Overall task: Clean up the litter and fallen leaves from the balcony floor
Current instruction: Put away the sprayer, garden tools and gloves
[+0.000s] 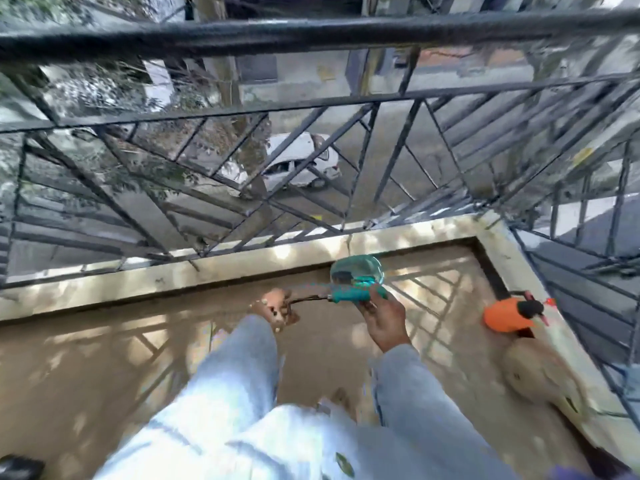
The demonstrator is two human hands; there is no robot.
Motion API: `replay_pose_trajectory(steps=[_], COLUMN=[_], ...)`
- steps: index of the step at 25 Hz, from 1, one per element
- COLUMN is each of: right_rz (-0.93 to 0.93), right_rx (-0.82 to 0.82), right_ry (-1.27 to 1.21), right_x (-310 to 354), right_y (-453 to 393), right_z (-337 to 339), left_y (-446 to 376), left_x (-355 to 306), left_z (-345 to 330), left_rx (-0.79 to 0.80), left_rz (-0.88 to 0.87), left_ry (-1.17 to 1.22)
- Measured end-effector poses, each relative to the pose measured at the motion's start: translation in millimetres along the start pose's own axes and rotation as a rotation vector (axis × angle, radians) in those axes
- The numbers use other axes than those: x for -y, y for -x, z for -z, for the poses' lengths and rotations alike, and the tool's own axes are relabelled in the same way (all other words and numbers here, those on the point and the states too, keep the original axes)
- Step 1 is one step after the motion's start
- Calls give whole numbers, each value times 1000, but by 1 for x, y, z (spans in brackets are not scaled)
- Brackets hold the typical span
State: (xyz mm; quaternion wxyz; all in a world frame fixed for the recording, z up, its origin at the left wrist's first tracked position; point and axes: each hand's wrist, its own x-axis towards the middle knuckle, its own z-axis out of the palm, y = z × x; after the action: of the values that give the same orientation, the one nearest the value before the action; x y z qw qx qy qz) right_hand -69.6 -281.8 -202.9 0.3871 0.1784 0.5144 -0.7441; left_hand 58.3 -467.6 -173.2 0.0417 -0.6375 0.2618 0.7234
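My right hand [384, 320] grips a clear, teal-labelled piece of plastic litter [356, 277], perhaps a crushed bottle, above the brown balcony floor [104, 368]. My left hand [275, 306] is curled around small pale scraps. A thin dark twig-like piece [311, 299] runs from it toward the teal litter. Both hands are near the pale ledge [207, 268] under the railing. The picture is blurred, so the scraps are hard to name. One green leaf [344, 464] shows low in the view, over my light clothing.
The black metal railing [311, 32] closes off the front and right sides, with a street and a white car far below. An orange object with a black top [502, 315] and a brown rounded pot [540, 372] sit in the right corner. A dark object [17, 465] lies at the bottom left.
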Motion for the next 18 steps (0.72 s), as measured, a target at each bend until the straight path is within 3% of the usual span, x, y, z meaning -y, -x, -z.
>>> replay_pose_trajectory(steps=[4, 6, 8, 13, 18], right_rz=[92, 105, 76, -23, -68], right_rx=[-78, -81, -99, -173, -256], right_ry=[-54, -52, -45, -55, 183], right_x=[60, 78, 86, 105, 107], right_y=[2, -6, -20, -78, -164], right_z=[18, 27, 34, 35, 39], left_y=[7, 19, 16, -18, -79], left_x=[6, 9, 8, -17, -49], left_z=[-68, -96, -114, -154, -186], left_rx=[65, 69, 51, 70, 67], left_rz=[-76, 40, 121, 43, -16], left_ry=[-136, -124, -248, -236, -259])
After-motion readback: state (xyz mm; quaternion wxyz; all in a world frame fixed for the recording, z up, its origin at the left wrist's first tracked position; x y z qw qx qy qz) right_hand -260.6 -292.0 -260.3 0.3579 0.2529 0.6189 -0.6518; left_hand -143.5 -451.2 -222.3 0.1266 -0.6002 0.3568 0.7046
